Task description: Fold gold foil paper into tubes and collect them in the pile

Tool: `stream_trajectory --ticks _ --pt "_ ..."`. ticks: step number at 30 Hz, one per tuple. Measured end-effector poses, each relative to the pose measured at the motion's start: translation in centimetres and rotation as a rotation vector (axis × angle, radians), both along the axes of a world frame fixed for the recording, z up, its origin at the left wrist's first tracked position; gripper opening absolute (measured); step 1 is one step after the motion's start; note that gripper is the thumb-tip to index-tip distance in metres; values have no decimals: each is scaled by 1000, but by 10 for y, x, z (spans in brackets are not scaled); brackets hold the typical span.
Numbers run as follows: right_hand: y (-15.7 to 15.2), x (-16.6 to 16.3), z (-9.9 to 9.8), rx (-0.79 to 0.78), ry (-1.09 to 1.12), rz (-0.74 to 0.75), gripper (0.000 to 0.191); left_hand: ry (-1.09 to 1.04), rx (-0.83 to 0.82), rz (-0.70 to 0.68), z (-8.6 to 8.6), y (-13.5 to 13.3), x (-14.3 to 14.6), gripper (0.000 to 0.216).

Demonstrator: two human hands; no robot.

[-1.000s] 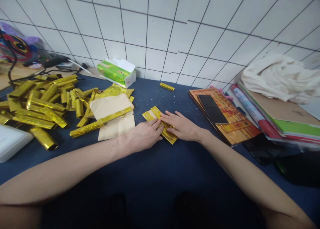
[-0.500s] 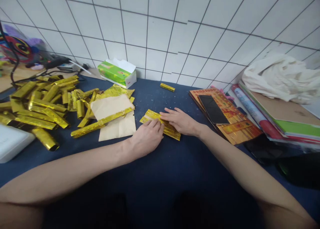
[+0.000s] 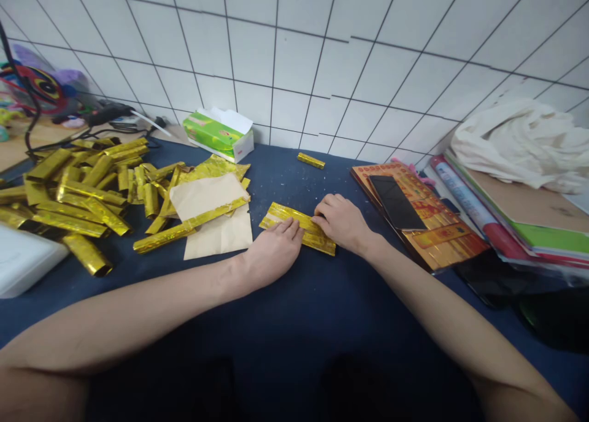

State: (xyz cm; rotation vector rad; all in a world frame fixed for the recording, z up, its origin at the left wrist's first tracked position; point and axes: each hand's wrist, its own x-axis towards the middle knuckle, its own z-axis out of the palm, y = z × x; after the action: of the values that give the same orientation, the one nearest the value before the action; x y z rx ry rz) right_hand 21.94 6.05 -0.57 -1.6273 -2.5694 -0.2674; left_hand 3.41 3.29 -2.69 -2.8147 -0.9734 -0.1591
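Observation:
A creased strip of gold foil paper [image 3: 318, 238] lies flat on the dark blue cloth in front of me, a paler patch showing near its left end. My left hand [image 3: 275, 250] rests on its lower edge with the fingers laid out flat. At the paper's right part, my right hand [image 3: 344, 223] has its fingers curled in, thumb and forefinger closed at the upper edge. To the left are sheets of cream-backed paper [image 3: 207, 196] with a long gold roll [image 3: 165, 238] lying across them.
Many gold paper rolls [image 3: 87, 207] are heaped at left, beside a white box [image 3: 27, 262]. A green tissue box [image 3: 216, 134] and a short gold roll [image 3: 311, 160] are near the tiled wall. At right, a black phone [image 3: 396, 202] lies on orange printed card [image 3: 448, 241].
My right hand has shifted slightly right, and its outstretched fingers have curled in at the paper's edge. My left fingers have flattened out on the foil paper.

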Motion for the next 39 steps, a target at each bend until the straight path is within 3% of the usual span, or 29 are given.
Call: stream_trajectory --ticks 11,23,30,35,39 --pt "13 -3 -9 47 -12 144 11 7 38 14 0 0 1 37" --pt "17 2 -17 7 242 209 15 14 6 14 1 0 2 38" --pt "4 -5 -14 166 215 191 22 21 34 6 -5 2 1 40" --pt "-23 -11 -9 -35 184 278 34 58 9 -12 -2 2 1 40" --pt "-34 -9 -10 -212 167 256 49 51 -26 12 3 1 3 42"
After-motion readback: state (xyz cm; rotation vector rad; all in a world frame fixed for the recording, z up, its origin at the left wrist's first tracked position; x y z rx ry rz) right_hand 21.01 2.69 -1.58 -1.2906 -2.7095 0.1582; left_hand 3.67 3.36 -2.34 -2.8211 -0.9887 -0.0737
